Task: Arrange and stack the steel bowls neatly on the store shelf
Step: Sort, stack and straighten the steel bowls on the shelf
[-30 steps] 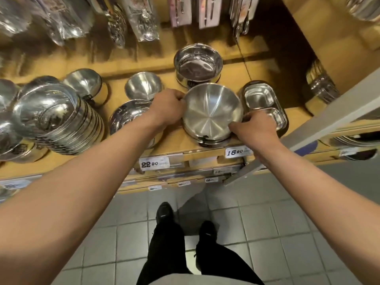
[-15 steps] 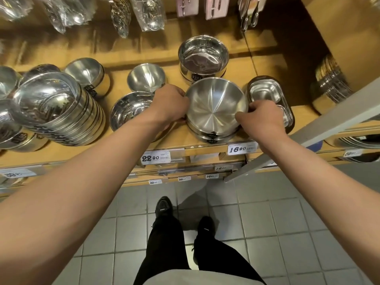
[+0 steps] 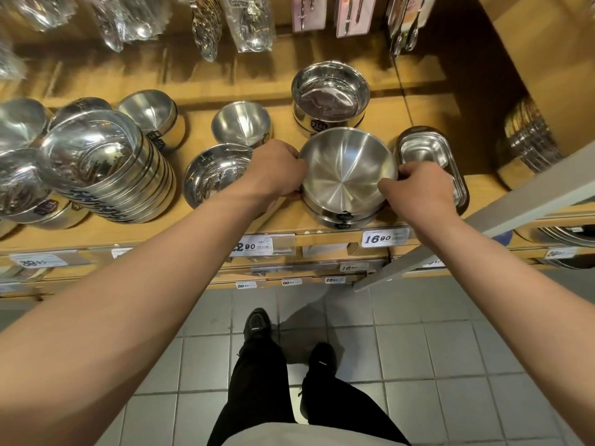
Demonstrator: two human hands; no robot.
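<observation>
My left hand [image 3: 277, 172] hides its fingertips and part of the shallow polished steel bowl [image 3: 212, 175]. Small white shelf price labels [image 3: 291, 281] are unreadable. Hanging bagged cutlery [image 3: 254, 20] is cropped above.

There was one view only, from a wide-angle camera worn on the person's head. It looked forward and steeply down over the front edge of the wooden shelf [image 3: 418, 188], near enough that both forearms reached from the lower corners to that shelf. Above the shelf the frame took in hanging packaged utensils [image 3: 251, 24]; below the shelf edge it showed the tiled floor [image 3: 450, 365] and the person's own black shoes [image 3: 256, 323]. The lens bent straight lines near the borders.
</observation>
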